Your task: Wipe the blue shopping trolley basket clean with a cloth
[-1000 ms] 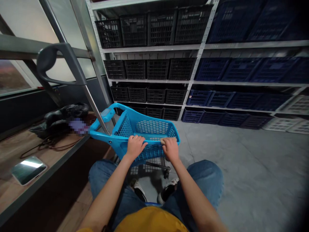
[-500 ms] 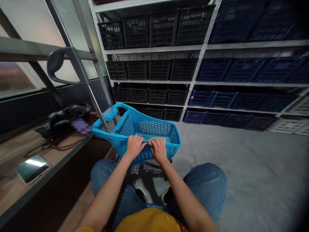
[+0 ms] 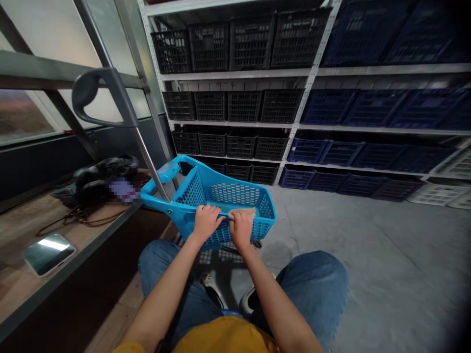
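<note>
In front of my knees stands a blue plastic shopping cart (image 3: 235,186) with perforated basket walls. My left hand (image 3: 206,223) is wrapped over the basket's near rim. Just to its right, my right hand (image 3: 242,229) presses a beige cloth (image 3: 245,213) against the same rim, fingers curled over the top. Part of the cloth shows above the knuckles; the rest is hidden under the hand. A grey handle (image 3: 105,98) on a metal pole rises at the cart's left end.
At left, a wooden bench (image 3: 22,289) holds a phone (image 3: 49,254), a dark bundle (image 3: 99,179) and a brown cord. Metal shelves (image 3: 235,76) across the back carry rows of black crates (image 3: 243,105) and blue crates (image 3: 375,108). White crates (image 3: 437,191) sit at lower right.
My right hand and the cloth have shifted very slightly right along the rim. My left hand keeps its grip, and the cart stays in place.
</note>
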`<state>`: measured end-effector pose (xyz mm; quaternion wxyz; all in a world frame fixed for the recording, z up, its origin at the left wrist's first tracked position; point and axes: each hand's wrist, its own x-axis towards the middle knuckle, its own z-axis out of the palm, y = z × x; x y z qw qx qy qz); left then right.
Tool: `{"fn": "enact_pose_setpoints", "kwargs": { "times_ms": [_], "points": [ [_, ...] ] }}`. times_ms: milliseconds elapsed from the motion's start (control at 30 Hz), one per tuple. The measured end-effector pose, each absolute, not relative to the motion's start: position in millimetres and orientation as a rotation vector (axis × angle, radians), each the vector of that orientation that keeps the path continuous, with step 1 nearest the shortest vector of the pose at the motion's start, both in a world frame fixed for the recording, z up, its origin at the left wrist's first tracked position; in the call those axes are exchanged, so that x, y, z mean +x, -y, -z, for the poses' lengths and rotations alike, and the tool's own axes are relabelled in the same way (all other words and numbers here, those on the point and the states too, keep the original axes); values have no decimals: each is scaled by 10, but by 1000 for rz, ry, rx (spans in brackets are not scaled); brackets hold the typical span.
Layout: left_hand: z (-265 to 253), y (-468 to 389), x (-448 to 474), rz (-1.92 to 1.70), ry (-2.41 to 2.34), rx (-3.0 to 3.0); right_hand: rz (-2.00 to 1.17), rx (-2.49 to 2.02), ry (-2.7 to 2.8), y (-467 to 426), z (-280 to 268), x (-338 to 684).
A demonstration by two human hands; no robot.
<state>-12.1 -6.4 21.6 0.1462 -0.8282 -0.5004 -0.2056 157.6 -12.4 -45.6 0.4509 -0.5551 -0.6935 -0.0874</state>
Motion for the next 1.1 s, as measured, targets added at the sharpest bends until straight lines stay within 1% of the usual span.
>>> {"fn": "enact_pose_setpoints", "kwargs": {
  "times_ms": [100, 233, 333, 400, 467, 533, 867, 967, 1100],
  "points": [
    [-220, 70, -139, 578, 1437, -2378, 196, -1246, 1864, 140, 399, 1495],
    [-223, 72, -152, 581, 1422, -2391, 262, -1106, 2012, 155, 544, 2133],
    [-220, 66, -148, 590, 1409, -2398, 334, -1283, 1722, 176, 761, 2643],
    [-215, 60, -141, 601, 1404, -2401, 354, -1426, 1456, 194, 904, 2790],
    [-211, 54, -133, 607, 1407, -2401, 356, -1516, 1262, 205, 1012, 2756],
    [-210, 52, -125, 604, 1414, -2395, 343, -1517, 1242, 208, 1065, 2591],
    [-235, 34, -83, 609, 1445, -2383, 365, -1331, 1710, 262, 783, 1668],
    [-235, 27, -80, 596, 1453, -2375, 368, -1290, 1829, 287, 750, 1673],
    [-234, 30, -88, 587, 1445, -2387, 380, -1269, 1855, 331, 764, 2021]
  ]
}}
